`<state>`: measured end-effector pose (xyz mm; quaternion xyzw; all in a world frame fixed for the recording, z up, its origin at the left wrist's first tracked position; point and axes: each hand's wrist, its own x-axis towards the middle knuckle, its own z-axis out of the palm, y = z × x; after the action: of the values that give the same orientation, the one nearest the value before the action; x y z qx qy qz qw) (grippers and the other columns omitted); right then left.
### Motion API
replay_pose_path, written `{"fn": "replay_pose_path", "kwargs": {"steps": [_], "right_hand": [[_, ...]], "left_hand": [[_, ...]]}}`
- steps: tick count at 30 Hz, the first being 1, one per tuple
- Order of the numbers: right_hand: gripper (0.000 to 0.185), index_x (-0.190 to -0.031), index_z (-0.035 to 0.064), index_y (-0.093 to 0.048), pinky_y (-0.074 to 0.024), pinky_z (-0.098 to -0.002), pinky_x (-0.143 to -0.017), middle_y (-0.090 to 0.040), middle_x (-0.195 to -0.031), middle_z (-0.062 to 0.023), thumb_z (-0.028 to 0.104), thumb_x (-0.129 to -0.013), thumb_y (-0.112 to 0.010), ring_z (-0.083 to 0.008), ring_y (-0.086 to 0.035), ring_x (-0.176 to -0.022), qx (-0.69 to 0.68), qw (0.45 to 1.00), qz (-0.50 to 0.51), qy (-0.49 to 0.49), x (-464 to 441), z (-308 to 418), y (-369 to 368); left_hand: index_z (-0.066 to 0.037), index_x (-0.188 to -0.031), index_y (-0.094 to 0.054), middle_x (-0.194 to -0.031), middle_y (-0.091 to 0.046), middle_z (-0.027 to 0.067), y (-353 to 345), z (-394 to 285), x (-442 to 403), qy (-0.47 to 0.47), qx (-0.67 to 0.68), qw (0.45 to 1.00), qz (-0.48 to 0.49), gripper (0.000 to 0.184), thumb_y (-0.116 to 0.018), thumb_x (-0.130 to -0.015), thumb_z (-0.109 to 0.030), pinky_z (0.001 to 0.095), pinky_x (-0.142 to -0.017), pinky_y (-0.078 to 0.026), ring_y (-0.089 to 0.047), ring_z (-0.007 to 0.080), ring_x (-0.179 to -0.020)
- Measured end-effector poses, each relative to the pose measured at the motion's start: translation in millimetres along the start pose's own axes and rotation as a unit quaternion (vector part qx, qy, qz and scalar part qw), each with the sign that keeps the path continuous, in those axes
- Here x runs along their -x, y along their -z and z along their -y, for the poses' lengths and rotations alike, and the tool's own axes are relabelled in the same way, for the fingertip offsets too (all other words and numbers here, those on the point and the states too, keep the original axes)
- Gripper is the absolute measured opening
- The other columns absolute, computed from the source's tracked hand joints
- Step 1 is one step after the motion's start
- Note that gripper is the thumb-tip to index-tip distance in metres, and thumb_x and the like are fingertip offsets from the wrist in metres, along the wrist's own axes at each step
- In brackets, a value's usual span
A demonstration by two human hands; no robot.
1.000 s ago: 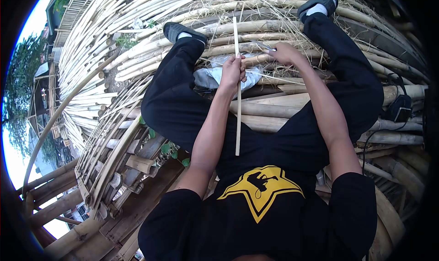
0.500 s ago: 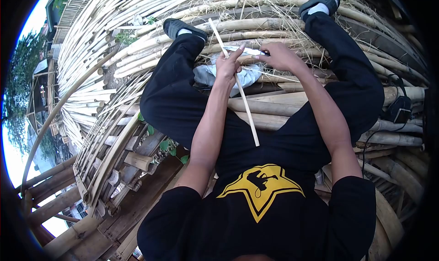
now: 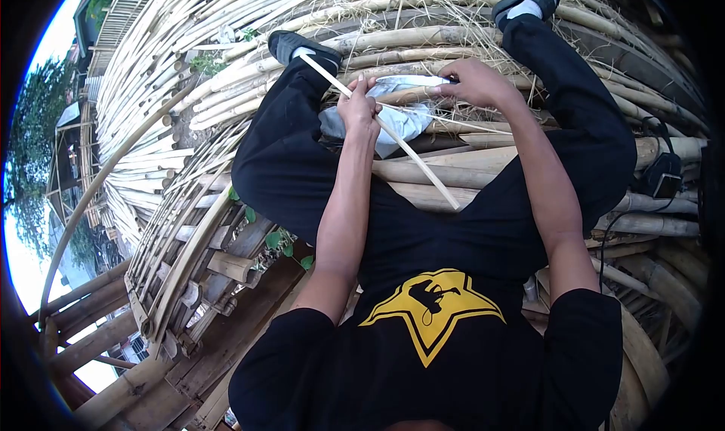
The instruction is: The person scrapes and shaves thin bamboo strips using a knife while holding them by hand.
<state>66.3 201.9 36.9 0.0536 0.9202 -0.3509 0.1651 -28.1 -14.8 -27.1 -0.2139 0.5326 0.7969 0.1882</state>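
A thin pale bamboo strip (image 3: 415, 158) runs slantwise from near the left shoe down to between my thighs. My left hand (image 3: 359, 106) is closed round its upper part. To the right, my right hand (image 3: 472, 82) grips a knife by its dark handle. The knife's blade (image 3: 411, 81) points left toward my left hand, just above a bamboo pole, and seems not to touch the strip. Beneath and between the hands lies a crumpled pale sheet (image 3: 404, 121) on the bamboo.
Bamboo poles (image 3: 445, 176) lie under and around my legs. Dry straw (image 3: 453, 23) is scattered ahead. A stack of split bamboo (image 3: 181, 257) and a long bent pole (image 3: 113, 163) are at the left. A black pouch with a device (image 3: 664, 176) lies at the right.
The strip has tilted, its top going left and its lower end right. My left hand has shifted slightly left. The knife has turned, its blade now pointing nearly level to the left.
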Motion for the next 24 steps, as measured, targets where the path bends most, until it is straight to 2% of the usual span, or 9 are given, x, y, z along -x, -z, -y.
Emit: {"fn": "replay_pose_path", "kwargs": {"steps": [2, 4, 6, 7, 8, 10, 11, 13, 24], "right_hand": [[0.044, -0.102, -0.0009, -0.066, -0.0478, -0.0397, -0.073, -0.066, -0.089, -0.0204, 0.039, -0.084, -0.065, -0.0322, -0.063, -0.081, 0.013, 1.000, -0.021, -0.011, -1.1, -11.4, 2.9], [0.043, -0.099, -0.0014, -0.066, -0.0474, -0.0398, -0.070, -0.065, -0.084, -0.0202, 0.039, -0.085, -0.064, -0.0319, -0.063, -0.078, 0.027, 0.999, -0.042, -0.022, 1.3, -10.6, 8.4], [0.043, -0.094, -0.0021, -0.065, -0.0462, -0.0402, -0.066, -0.064, -0.076, -0.0195, 0.040, -0.086, -0.063, -0.0314, -0.062, -0.071, 0.027, 0.995, -0.081, -0.049, 5.3, -9.6, 15.8], [0.044, -0.092, -0.0024, -0.063, -0.0451, -0.0411, -0.063, -0.061, -0.069, -0.0186, 0.041, -0.087, -0.061, -0.0311, -0.060, -0.064, 0.001, 0.992, -0.120, -0.048, 3.6, -11.0, 12.9], [0.044, -0.092, -0.0024, -0.063, -0.0451, -0.0411, -0.063, -0.061, -0.069, -0.0186, 0.041, -0.087, -0.061, -0.0311, -0.060, -0.064, 0.001, 0.991, -0.121, -0.049, 3.4, -9.9, 12.6], [0.044, -0.094, -0.0022, -0.062, -0.0449, -0.0414, -0.065, -0.061, -0.072, -0.0193, 0.042, -0.088, -0.059, -0.0323, -0.059, -0.066, -0.043, 0.987, -0.132, -0.084, 5.5, 2.3, 15.0], [0.044, -0.094, -0.0022, -0.062, -0.0449, -0.0414, -0.065, -0.061, -0.072, -0.0193, 0.042, -0.088, -0.059, -0.0323, -0.059, -0.066, -0.044, 0.986, -0.133, -0.085, 3.0, -1.7, 11.6], [0.045, -0.093, -0.0026, -0.061, -0.0446, -0.0419, -0.066, -0.061, -0.077, -0.0213, 0.041, -0.091, -0.055, -0.0340, -0.059, -0.071, -0.035, 0.990, -0.137, -0.019, -5.6, -9.0, -1.1], [0.044, -0.090, -0.0016, -0.057, -0.0436, -0.0481, -0.072, -0.060, -0.082, -0.0229, 0.040, -0.097, -0.044, -0.0408, -0.058, -0.079, -0.014, 0.996, -0.087, -0.020, -21.3, -11.4, -38.7]], "left_hand": [[-0.007, -0.096, -0.053, -0.085, -0.068, 0.0099, -2.3, 1.4, 3.1, 0.014, -0.049, 0.999, 0.015, 0.014, -0.063, -0.090, -0.015, 0.0236, -0.038, -0.031, -0.031, 0.0058, -0.038], [-0.007, -0.098, -0.053, -0.081, -0.065, 0.0077, -7.3, 2.6, 6.2, 0.010, -0.075, 0.997, 0.020, 0.015, -0.061, -0.092, -0.018, 0.0220, -0.037, -0.031, -0.031, 0.0054, -0.038], [-0.006, -0.100, -0.053, -0.076, -0.061, 0.0045, -9.6, 0.1, 8.1, 0.090, -0.103, 0.979, 0.151, 0.018, -0.054, -0.096, -0.024, 0.0207, -0.037, -0.029, -0.030, 0.0049, -0.038], [-0.002, -0.107, -0.053, -0.073, -0.054, 0.0025, -10.9, -0.9, 11.9, 0.127, -0.085, 0.964, 0.216, 0.028, -0.045, -0.100, -0.028, 0.0201, -0.037, -0.026, -0.030, 0.0041, -0.040], [-0.002, -0.107, -0.053, -0.073, -0.054, 0.0025, -12.7, -2.0, 15.6, 0.128, -0.085, 0.964, 0.217, 0.028, -0.045, -0.100, -0.028, 0.0201, -0.037, -0.026, -0.030, 0.0041, -0.040], [0.002, -0.116, -0.051, -0.074, -0.051, 0.0029, -16.1, -2.8, 20.9, 0.200, -0.051, 0.925, 0.318, 0.034, -0.040, -0.101, -0.027, 0.0196, -0.038, -0.026, -0.031, 0.0036, -0.043], [0.004, -0.123, -0.048, -0.074, -0.048, 0.0029, -17.4, -3.9, 22.1, 0.210, -0.053, 0.919, 0.329, 0.035, -0.042, -0.101, -0.022, 0.0186, -0.039, -0.027, -0.032, 0.0033, -0.045], [0.002, -0.121, -0.050, -0.072, -0.048, 0.0023, -17.7, -1.8, 23.8, 0.201, -0.064, 0.922, 0.325, 0.032, -0.044, -0.100, -0.022, 0.0187, -0.040, -0.028, -0.034, 0.0039, -0.046], [0.000, -0.112, -0.054, -0.069, -0.049, 0.0017, -16.4, 2.4, 27.4, 0.149, -0.115, 0.931, 0.312, 0.025, -0.049, -0.099, -0.021, 0.0182, -0.040, -0.029, -0.036, 0.0047, -0.045]]}}
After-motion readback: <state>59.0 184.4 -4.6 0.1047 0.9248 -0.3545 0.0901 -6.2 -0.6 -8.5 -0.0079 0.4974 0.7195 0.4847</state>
